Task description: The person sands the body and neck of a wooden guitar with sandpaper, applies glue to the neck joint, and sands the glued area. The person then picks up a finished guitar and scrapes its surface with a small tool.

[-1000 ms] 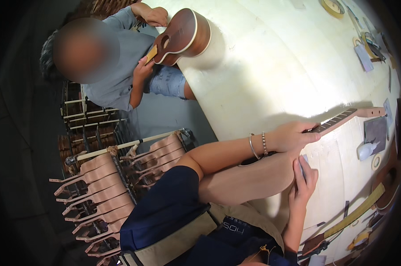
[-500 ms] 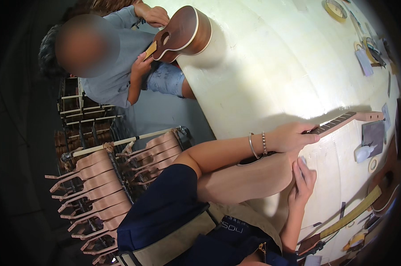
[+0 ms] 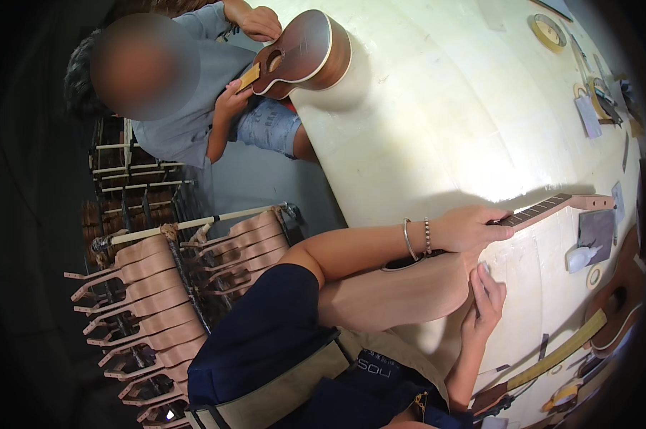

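just one left hand (image 3: 463, 229), one right hand (image 3: 487, 299), on one pale ukulele (image 3: 394, 294)

You have two hands (image 3: 462, 230) at one pale ukulele (image 3: 401, 294), two bracelets (image 3: 428, 236), one tabletop (image 3: 423, 125), one white bottle (image 3: 580, 259) and one co-worker (image 3: 201, 93) holding one brown ukulele (image 3: 303, 53).

You have strong light on the table (image 3: 423, 93), whitest as glare just beyond the neck of your pale guitar (image 3: 394, 293). A soft shadow hugs that neck; another spreads beside the dark guitar (image 3: 305, 53) near the table's left edge. Past that edge, the floor (image 3: 284, 182) and rack (image 3: 223, 216) fall dim. Your fisheye bends the table's right edge, blackens the corners, and a round blur hides the co-worker's head (image 3: 144, 68).
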### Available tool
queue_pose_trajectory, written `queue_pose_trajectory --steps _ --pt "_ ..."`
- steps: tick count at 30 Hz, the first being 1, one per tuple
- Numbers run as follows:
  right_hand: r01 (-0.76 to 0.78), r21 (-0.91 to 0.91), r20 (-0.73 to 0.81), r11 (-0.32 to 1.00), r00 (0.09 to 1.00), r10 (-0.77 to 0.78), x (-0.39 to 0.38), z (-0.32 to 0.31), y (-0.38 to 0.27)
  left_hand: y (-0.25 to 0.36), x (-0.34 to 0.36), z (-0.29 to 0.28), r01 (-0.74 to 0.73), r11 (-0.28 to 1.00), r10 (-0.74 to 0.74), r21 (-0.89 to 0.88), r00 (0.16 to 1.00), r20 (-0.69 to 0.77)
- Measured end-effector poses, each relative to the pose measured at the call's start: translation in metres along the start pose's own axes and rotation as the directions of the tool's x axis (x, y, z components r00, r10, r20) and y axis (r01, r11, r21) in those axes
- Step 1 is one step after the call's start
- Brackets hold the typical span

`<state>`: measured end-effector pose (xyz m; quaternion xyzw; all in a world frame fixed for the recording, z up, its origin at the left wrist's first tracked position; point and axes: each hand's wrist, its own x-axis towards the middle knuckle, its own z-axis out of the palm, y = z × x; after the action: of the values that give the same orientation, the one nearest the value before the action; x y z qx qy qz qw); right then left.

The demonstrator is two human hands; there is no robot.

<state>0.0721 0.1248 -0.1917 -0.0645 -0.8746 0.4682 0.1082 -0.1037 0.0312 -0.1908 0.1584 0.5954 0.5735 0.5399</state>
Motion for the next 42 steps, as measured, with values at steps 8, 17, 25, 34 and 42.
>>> queue_pose_trajectory --steps 8,17,25,34,42 --pt "-0.010 0.005 0.004 1.000 1.000 0.010 0.003 -0.001 0.003 0.003 -0.001 -0.001 0.000 0.998 0.000 0.058 1.000 0.001" --pt "-0.068 0.081 0.011 0.994 0.998 0.067 0.010 0.002 0.002 0.004 -0.002 0.000 -0.002 0.999 0.002 0.036 1.000 -0.005" --pt "-0.077 0.128 -0.016 0.989 0.997 0.080 0.006 0.006 0.003 0.002 -0.002 0.000 0.018 1.000 -0.018 0.018 1.000 0.004" --pt "-0.063 0.104 -0.013 0.993 0.998 0.064 0.008 0.002 0.001 0.003 -0.001 -0.001 0.048 0.998 -0.050 0.046 0.999 0.022" --pt "-0.070 0.110 -0.020 0.991 0.997 0.073 0.001 0.003 0.005 0.006 -0.003 -0.001 0.023 0.997 -0.024 0.076 1.000 0.009"
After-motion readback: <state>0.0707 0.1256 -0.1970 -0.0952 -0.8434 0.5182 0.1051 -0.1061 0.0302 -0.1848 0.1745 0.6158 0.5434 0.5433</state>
